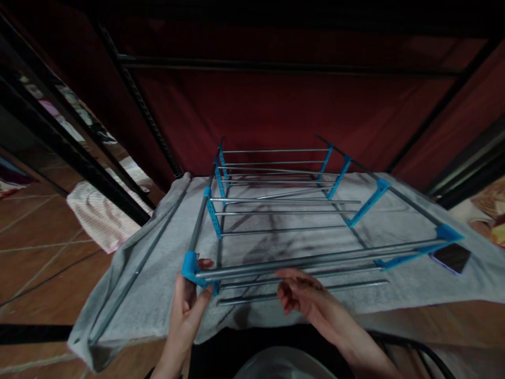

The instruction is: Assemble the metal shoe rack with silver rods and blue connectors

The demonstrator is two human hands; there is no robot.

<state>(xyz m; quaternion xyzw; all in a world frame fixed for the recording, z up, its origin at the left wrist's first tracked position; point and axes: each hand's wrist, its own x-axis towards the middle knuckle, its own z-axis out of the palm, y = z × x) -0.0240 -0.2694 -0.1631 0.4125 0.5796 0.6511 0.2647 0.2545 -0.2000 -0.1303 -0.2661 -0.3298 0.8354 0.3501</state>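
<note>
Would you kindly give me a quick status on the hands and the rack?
Left hand gripping blue corner joint. Right hand fingering a lower rod. Rack on grey cloth. Phone beside right corner.

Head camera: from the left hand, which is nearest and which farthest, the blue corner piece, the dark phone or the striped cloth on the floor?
1. Blue plastic corner piece of the metal rack, touching the left hand.
2. Pink-striped white cloth, on the floor, up-left.
3. Dark flat phone, far right on the grey sheet.

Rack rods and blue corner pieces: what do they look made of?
Rods: likely metal, thin, straight, grey with a dull sheen. Blue corner pieces, one under the left hand: probably moulded plastic, uniform matte colour. Right hand touches a front rod.
</note>
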